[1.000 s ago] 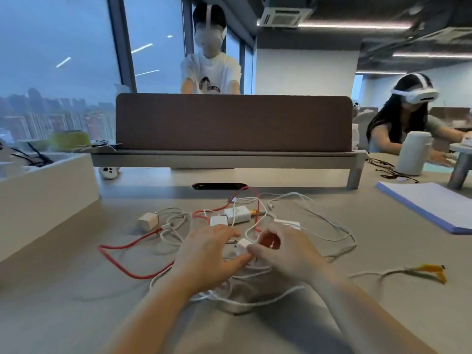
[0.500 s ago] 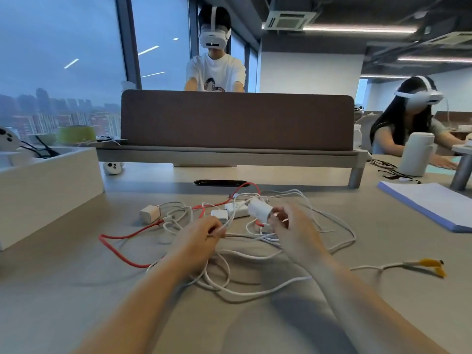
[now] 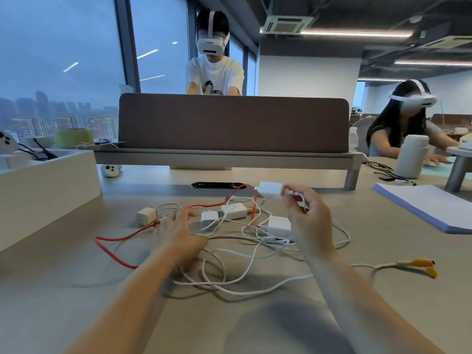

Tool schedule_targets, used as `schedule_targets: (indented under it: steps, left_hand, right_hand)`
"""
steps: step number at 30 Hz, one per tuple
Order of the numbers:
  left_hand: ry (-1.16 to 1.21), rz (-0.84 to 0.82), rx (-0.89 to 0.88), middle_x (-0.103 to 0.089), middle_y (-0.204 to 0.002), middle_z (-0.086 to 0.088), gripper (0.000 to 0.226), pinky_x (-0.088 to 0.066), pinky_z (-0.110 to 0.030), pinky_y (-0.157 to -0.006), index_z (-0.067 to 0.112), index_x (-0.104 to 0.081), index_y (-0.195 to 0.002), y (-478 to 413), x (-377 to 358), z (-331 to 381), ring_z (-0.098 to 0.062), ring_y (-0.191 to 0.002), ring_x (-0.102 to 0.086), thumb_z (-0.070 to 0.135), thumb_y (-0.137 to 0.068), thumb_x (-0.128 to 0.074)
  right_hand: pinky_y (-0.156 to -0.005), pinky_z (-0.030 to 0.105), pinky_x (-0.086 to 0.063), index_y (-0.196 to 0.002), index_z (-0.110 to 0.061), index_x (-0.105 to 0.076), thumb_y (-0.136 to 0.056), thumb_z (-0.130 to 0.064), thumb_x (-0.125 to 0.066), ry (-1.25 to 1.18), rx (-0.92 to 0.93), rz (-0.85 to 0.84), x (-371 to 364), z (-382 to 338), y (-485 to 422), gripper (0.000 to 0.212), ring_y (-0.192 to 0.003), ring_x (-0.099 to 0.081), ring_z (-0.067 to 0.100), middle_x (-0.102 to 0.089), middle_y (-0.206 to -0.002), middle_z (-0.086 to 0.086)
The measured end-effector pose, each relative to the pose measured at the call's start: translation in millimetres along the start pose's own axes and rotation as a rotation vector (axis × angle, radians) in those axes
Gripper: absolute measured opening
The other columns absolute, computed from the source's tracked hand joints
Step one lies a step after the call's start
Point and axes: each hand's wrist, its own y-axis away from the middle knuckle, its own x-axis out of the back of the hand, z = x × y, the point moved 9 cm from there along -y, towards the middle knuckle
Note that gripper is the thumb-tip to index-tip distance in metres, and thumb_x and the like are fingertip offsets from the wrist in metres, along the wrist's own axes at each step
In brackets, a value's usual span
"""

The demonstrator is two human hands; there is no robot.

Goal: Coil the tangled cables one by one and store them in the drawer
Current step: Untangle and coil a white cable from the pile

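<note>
A tangle of white cables [image 3: 245, 254] and one red cable [image 3: 115, 251] lies on the grey desk with several white chargers. My right hand [image 3: 310, 221] is raised over the pile and pinches the plug end of a white cable, whose white charger [image 3: 270, 190] sticks out to the left of my fingers. My left hand [image 3: 178, 231] rests flat on the cables at the left of the pile, fingers spread. A white cable with yellow ends [image 3: 421, 265] trails off to the right.
A white open box [image 3: 51, 185] stands at the left. A brown divider [image 3: 232, 123] on a shelf closes the desk's far side. A blue-edged paper pad [image 3: 429, 208] lies at the right. A white bottle [image 3: 411, 157] and two people in headsets are beyond.
My right hand has lifted the white charger up and to the right, away from the pile. My left hand has opened and moved left onto the cables.
</note>
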Motion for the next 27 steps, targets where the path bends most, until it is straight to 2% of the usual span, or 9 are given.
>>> schedule_targets:
  steps: [3, 7, 10, 13, 16, 18, 21, 23, 27]
  left_hand:
    - [0.107, -0.069, -0.237, -0.025, -0.141, 0.006, 0.082, -0.022, -0.045, -0.114, 0.039, -0.023, -0.139, 18, -7, 37, -0.026, -0.134, -0.022, 0.039, -0.065, -0.059]
    - [0.142, 0.187, -0.541, -0.015, -0.144, 0.017, 0.080, -0.014, -0.032, -0.113, 0.043, -0.013, -0.143, 47, 5, 95, -0.008, -0.134, -0.014, 0.053, -0.073, -0.050]
    - [0.106, 0.377, -0.634, -0.028, -0.148, 0.010, 0.063, -0.020, -0.027, -0.108, 0.032, -0.024, -0.144, 62, 11, 124, -0.009, -0.133, -0.022, 0.049, -0.087, -0.045]
    - [0.121, 0.389, -0.567, -0.055, -0.128, 0.006, 0.038, -0.028, -0.025, -0.093, 0.027, -0.043, -0.134, 57, 13, 129, -0.016, -0.120, -0.045, 0.037, -0.097, -0.044]
    - [0.194, 0.246, -0.511, -0.061, -0.093, 0.008, 0.028, -0.042, -0.032, -0.077, 0.027, -0.048, -0.119, 53, 0, 122, -0.017, -0.091, -0.058, 0.042, -0.098, -0.040]
    - [0.372, 0.155, -0.448, -0.057, -0.077, 0.008, 0.020, -0.043, -0.031, -0.066, 0.026, -0.048, -0.104, 49, -6, 114, -0.013, -0.073, -0.055, 0.044, -0.096, -0.043]
    - [0.571, 0.157, -0.362, -0.051, -0.070, 0.007, 0.011, -0.039, -0.020, -0.058, 0.027, -0.048, -0.088, 45, -2, 107, -0.008, -0.063, -0.045, 0.035, -0.095, -0.052]
    - [0.698, 0.150, -0.297, -0.056, -0.075, -0.004, 0.012, -0.043, -0.019, -0.062, 0.027, -0.049, -0.084, 42, 0, 103, -0.012, -0.067, -0.049, 0.028, -0.094, -0.055]
    - [0.981, 0.065, -0.152, -0.065, -0.094, -0.021, 0.005, -0.054, -0.047, -0.086, 0.018, -0.056, -0.093, 40, -2, 94, -0.025, -0.085, -0.062, 0.016, -0.096, -0.052]
  right_hand:
    - [-0.076, 0.020, -0.046, -0.103, -0.019, -0.070, -0.092, -0.022, -0.058, 0.174, 0.181, -0.071, -12, -15, 8, 0.017, -0.090, -0.060, 0.007, -0.068, -0.094, -0.011]
    - [-0.075, 0.004, -0.038, -0.114, -0.016, -0.067, -0.089, -0.015, -0.060, 0.271, 0.395, -0.130, -24, -37, 19, 0.026, -0.086, -0.051, -0.011, -0.061, -0.092, -0.014]
    - [-0.076, 0.001, -0.037, -0.116, -0.013, -0.066, -0.089, -0.012, -0.063, 0.298, 0.490, -0.174, -30, -47, 25, 0.027, -0.086, -0.048, -0.017, -0.058, -0.092, -0.014]
    - [-0.074, 0.005, -0.042, -0.112, -0.015, -0.066, -0.090, -0.011, -0.064, 0.150, 0.370, -0.195, -27, -45, 21, 0.023, -0.086, -0.058, -0.007, -0.066, -0.094, -0.010]
    - [-0.063, 0.011, -0.046, -0.097, -0.020, -0.064, -0.088, -0.011, -0.066, -0.015, 0.195, -0.199, -24, -38, 16, 0.013, -0.071, -0.062, 0.005, -0.065, -0.081, -0.011]
    - [-0.055, 0.014, -0.045, -0.089, -0.016, -0.063, -0.089, -0.012, -0.063, -0.078, 0.118, -0.229, -26, -34, 16, 0.004, -0.059, -0.057, 0.005, -0.062, -0.070, -0.008]
    - [-0.046, 0.025, -0.042, -0.086, -0.008, -0.060, -0.095, -0.013, -0.054, -0.207, -0.021, -0.303, -36, -24, 20, 0.012, -0.048, -0.049, 0.012, -0.056, -0.058, 0.003]
    - [-0.046, 0.027, -0.041, -0.083, -0.006, -0.060, -0.096, -0.015, -0.053, -0.237, -0.076, -0.370, -44, -21, 23, 0.017, -0.047, -0.048, 0.015, -0.053, -0.057, 0.006]
    - [-0.048, 0.025, -0.039, -0.078, -0.006, -0.061, -0.097, -0.025, -0.049, -0.157, -0.057, -0.553, -62, -21, 36, 0.029, -0.048, -0.043, 0.012, -0.048, -0.051, -0.002]
